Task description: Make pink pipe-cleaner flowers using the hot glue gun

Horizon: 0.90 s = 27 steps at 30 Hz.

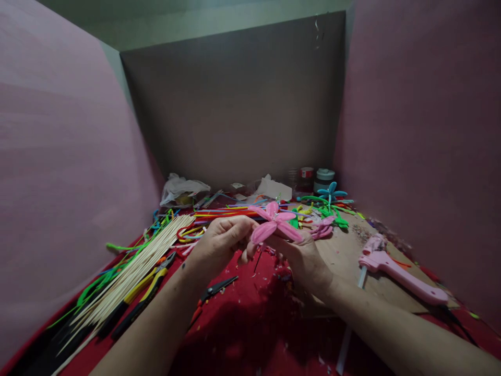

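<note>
A pink pipe-cleaner flower [270, 224] with several looped petals faces up at the middle of the head view. My left hand [229, 235] pinches at its left side, fingers closed by the left petals. From below and right, my right hand [307, 256] grips it, with most fingers hidden behind the petals. A thin dark stem-like line shows under the flower. Scissors [219, 288] with dark blades lie on the red cloth [242, 339] below my hands.
Bamboo skewers [129, 277] and yellow-black pliers [151, 287] lie left. A pink glue gun [403, 271] rests on a cardboard sheet [340, 256] at right. Coloured pipe cleaners [219, 213], a blue flower [332, 193], a plastic bag [182, 189] and a lidded jar [324, 180] stand behind.
</note>
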{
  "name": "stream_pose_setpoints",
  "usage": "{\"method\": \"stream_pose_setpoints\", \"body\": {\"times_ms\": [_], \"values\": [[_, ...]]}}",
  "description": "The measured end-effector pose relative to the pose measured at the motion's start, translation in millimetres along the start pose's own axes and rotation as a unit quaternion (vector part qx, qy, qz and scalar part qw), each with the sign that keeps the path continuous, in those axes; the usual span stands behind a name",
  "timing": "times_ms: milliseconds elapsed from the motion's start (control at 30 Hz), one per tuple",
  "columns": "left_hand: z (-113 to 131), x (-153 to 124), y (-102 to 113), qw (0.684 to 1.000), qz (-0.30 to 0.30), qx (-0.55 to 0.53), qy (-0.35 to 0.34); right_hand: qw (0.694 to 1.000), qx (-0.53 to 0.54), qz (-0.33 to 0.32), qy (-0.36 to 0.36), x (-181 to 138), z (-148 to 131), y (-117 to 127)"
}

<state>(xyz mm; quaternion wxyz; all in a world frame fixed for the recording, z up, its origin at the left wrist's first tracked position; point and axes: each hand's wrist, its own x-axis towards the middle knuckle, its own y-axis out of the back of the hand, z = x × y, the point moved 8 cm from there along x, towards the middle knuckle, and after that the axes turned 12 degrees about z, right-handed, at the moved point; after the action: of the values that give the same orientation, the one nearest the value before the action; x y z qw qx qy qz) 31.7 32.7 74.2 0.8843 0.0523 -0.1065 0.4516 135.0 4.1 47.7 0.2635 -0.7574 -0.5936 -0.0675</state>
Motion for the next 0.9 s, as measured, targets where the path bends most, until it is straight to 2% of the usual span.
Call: {"method": "stream_pose_setpoints", "body": {"times_ms": [67,167,233,367,433,500,633,733,900], "values": [[-4.2,3.6,6.9,0.999,0.048,0.009,0.011,1.0,-0.006,0.014,-0.015,1.0,3.8,3.7],[-8.8,8.1,16.2,0.99,0.126,0.053,0.021,0.996,0.009,0.046,-0.08,2.8,17.5,12.1],[-9.2,9.5,15.9,0.984,0.151,0.098,0.012,0.989,0.051,0.071,-0.118,4.1,25.9,17.5],[-10.6,7.3,-2.7,0.972,0.126,0.195,-0.041,0.976,0.13,0.097,-0.147,7.0,34.0,21.6],[-14.6,3.7,-12.4,0.954,0.112,0.267,-0.078,0.972,0.153,0.102,-0.148,7.6,35.5,21.3],[-20.3,-0.1,-17.1,0.907,0.121,0.386,-0.116,0.97,0.163,0.102,-0.15,7.2,37.0,19.6],[-33.1,-3.9,-19.6,0.787,0.143,0.576,-0.169,0.971,0.155,0.093,-0.158,3.5,40.7,15.3],[-36.9,-4.0,-21.4,0.727,0.149,0.634,-0.217,0.971,0.137,0.101,-0.171,-0.1,44.9,15.8],[-27.4,-8.6,-27.4,0.651,0.171,0.666,-0.32,0.967,0.122,0.128,-0.185,-3.0,49.1,19.2]]}}
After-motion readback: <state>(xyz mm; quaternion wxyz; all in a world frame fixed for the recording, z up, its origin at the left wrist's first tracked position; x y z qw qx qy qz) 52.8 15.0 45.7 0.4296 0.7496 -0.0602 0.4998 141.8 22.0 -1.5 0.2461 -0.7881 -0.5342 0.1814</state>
